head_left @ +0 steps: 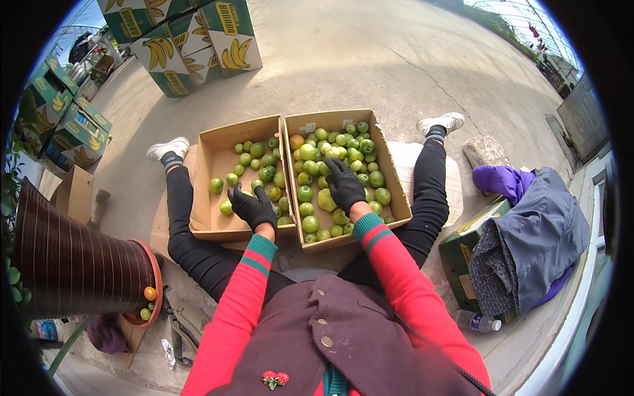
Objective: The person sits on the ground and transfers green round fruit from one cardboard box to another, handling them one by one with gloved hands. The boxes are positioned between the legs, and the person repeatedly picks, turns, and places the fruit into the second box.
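Note:
Two open cardboard boxes stand side by side between my outstretched legs. The left box (206, 158) has green tomatoes mostly along its right side, with bare cardboard at left. In the right box (396, 210), green tomatoes (309, 224) lie thickly spread, some yellowish. My left hand (253, 207), black-gloved, is over the left box with fingers apart; a green tomato (257, 184) shows at its fingertips. Over the right box, my right hand (345, 188), also gloved, has its fingers stretched down among the tomatoes. Its fingertips are partly hidden, and I see nothing held in it.
Printed banana cartons (191, 49) are stacked ahead, with more cartons (76, 132) at far left. A big brown ribbed pot (79, 254) lies at left, with tomatoes in its orange rim (153, 280). At right, clothes (528, 231) cover a carton beside a plastic bottle (477, 321).

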Action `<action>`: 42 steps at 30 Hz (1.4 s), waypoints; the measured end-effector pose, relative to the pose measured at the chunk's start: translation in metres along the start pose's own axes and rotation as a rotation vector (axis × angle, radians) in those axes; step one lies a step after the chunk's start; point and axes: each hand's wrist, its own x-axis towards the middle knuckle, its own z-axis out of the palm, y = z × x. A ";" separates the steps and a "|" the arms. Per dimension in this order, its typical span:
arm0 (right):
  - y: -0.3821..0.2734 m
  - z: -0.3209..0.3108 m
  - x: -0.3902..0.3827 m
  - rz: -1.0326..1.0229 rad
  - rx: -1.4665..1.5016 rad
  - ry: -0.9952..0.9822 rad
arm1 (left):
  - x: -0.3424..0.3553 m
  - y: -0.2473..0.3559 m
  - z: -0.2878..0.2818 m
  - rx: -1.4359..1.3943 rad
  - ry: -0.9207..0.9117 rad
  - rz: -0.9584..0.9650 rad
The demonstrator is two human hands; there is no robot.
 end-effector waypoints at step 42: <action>-0.039 0.004 0.005 -0.083 -0.118 -0.050 | -0.003 0.026 -0.017 -0.214 -0.343 0.090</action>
